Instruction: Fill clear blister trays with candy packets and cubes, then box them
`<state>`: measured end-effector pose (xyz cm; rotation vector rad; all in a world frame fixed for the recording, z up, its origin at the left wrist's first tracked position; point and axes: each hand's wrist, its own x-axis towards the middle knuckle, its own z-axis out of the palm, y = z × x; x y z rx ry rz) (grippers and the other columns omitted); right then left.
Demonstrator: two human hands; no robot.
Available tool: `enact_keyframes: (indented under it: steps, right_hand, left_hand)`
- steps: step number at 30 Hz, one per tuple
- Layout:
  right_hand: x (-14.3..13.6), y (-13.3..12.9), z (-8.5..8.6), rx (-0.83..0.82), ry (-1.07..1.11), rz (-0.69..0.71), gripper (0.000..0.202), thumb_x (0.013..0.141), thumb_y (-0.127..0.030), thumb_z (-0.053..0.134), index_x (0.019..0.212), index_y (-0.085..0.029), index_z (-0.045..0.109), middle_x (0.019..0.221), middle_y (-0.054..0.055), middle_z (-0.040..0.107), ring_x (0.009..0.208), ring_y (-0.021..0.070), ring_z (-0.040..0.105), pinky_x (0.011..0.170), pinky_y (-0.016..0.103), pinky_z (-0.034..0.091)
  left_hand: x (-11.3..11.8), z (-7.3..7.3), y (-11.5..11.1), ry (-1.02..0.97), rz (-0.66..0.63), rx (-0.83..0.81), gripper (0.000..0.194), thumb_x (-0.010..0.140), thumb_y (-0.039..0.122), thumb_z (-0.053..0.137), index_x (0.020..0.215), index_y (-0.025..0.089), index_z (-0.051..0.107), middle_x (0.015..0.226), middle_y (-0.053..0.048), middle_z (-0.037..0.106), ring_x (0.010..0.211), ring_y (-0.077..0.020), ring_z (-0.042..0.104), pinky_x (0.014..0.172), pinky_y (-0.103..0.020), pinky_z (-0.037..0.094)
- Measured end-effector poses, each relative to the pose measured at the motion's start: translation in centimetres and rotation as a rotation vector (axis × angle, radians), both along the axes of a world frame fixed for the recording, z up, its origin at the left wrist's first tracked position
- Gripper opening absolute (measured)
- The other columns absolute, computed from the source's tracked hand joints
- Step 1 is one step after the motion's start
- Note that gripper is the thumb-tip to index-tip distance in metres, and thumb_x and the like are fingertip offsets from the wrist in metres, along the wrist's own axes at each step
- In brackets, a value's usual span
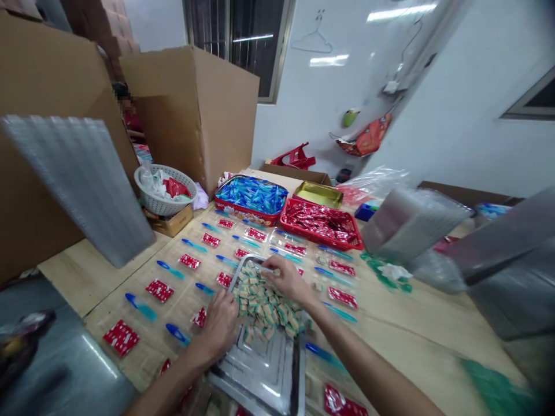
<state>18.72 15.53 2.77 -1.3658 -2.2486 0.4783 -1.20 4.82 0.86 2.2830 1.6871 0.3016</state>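
A shallow metal tray (277,370) slants across the middle of the table, its far half heaped with small beige-and-green block pieces (262,297). My left hand (222,320) is closed on the tray's left rim. At the far end of the heap, my right hand (284,279) has its fingers pinched together over the pieces; what lies between the fingertips is hidden. Around the tray, clear plastic blister trays stand in rows, with blue pen-like tools (171,270) and red-and-white patterned packets (159,290) in them.
Behind the rows are a tin of blue tools (251,195) and a red basket of packets (321,222), with a gold tin lid (318,195) beyond. Stacked clear plastic trays (82,185) stand left, others (411,222) right. A white basket (162,196) sits by cardboard boxes (228,110).
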Motion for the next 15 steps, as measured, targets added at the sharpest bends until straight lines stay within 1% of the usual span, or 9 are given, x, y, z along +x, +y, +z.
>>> enact_keyframes:
  steps: [1,3,4,6,8,11,13,15]
  right_hand:
    - [-0.6,-2.0,0.1,0.026,0.041,0.098,0.017,0.077,-0.018,0.061,0.093,-0.019,0.065,0.092,0.003,0.067,0.088,0.0181,0.058,0.079,0.028,0.041]
    - [-1.8,-5.4,0.0,0.083,0.008,0.227,0.023,0.072,-0.015,0.064,0.094,-0.02,0.064,0.098,0.005,0.064,0.096,0.0215,0.053,0.084,0.034,0.038]
    - [-2.4,-6.7,-0.2,0.109,-0.048,0.249,0.024,0.07,-0.014,0.064,0.094,-0.02,0.064,0.101,0.006,0.063,0.098,0.0228,0.05,0.085,0.036,0.036]
    - [-3.6,-8.1,-0.7,0.147,-0.164,0.236,0.023,0.069,-0.014,0.064,0.091,-0.018,0.063,0.104,0.008,0.06,0.099,0.0243,0.047,0.084,0.037,0.034]
    - [-4.4,-8.6,-1.3,0.175,-0.218,0.198,0.021,0.069,-0.014,0.063,0.089,-0.017,0.062,0.105,0.009,0.058,0.098,0.0248,0.045,0.083,0.037,0.033]
    - [-4.9,-8.5,-2.0,0.196,-0.215,0.165,0.014,0.072,-0.014,0.061,0.085,-0.017,0.062,0.103,0.008,0.057,0.097,0.0237,0.044,0.081,0.036,0.032]
    - [-4.8,-8.4,-2.1,0.198,-0.215,0.17,0.011,0.073,-0.015,0.06,0.084,-0.018,0.062,0.102,0.007,0.057,0.097,0.023,0.043,0.082,0.035,0.032]
    - [-4.7,-8.5,-1.9,0.197,-0.239,0.196,0.012,0.073,-0.016,0.06,0.085,-0.017,0.061,0.103,0.007,0.057,0.098,0.023,0.043,0.082,0.035,0.032]
  left_hand:
    - [0.2,-0.3,0.0,0.024,0.01,0.01,0.015,0.077,0.012,0.049,0.08,0.015,0.063,0.093,-0.011,0.063,0.098,-0.0276,0.052,0.089,-0.04,0.041]
    - [0.4,-0.6,-0.1,0.046,0.026,0.037,0.02,0.078,0.009,0.045,0.076,0.015,0.064,0.09,-0.01,0.064,0.096,-0.0263,0.053,0.088,-0.038,0.042]
    - [0.4,-0.7,-0.2,0.049,0.034,0.052,0.022,0.079,0.009,0.043,0.076,0.015,0.064,0.089,-0.01,0.064,0.095,-0.0257,0.054,0.087,-0.037,0.042]
    - [0.3,-0.6,-0.4,0.045,0.049,0.078,0.025,0.08,0.007,0.041,0.078,0.015,0.064,0.089,-0.01,0.065,0.093,-0.0246,0.055,0.085,-0.035,0.042]
    - [0.1,-0.4,-0.6,0.028,0.058,0.096,0.025,0.079,0.006,0.04,0.08,0.015,0.064,0.089,-0.01,0.065,0.093,-0.0238,0.055,0.084,-0.034,0.041]
    - [-0.2,-0.1,-1.4,-0.026,0.094,0.106,0.024,0.077,0.007,0.042,0.08,0.016,0.064,0.088,-0.008,0.066,0.092,-0.0228,0.056,0.082,-0.032,0.041]
    - [-0.4,-0.1,-2.0,-0.077,0.141,0.094,0.022,0.076,0.007,0.044,0.08,0.017,0.063,0.085,-0.007,0.066,0.09,-0.0216,0.056,0.079,-0.03,0.04]
    - [-0.4,-0.2,-2.7,-0.123,0.186,0.078,0.021,0.075,0.008,0.045,0.079,0.017,0.063,0.083,-0.006,0.066,0.087,-0.0199,0.057,0.076,-0.028,0.039]
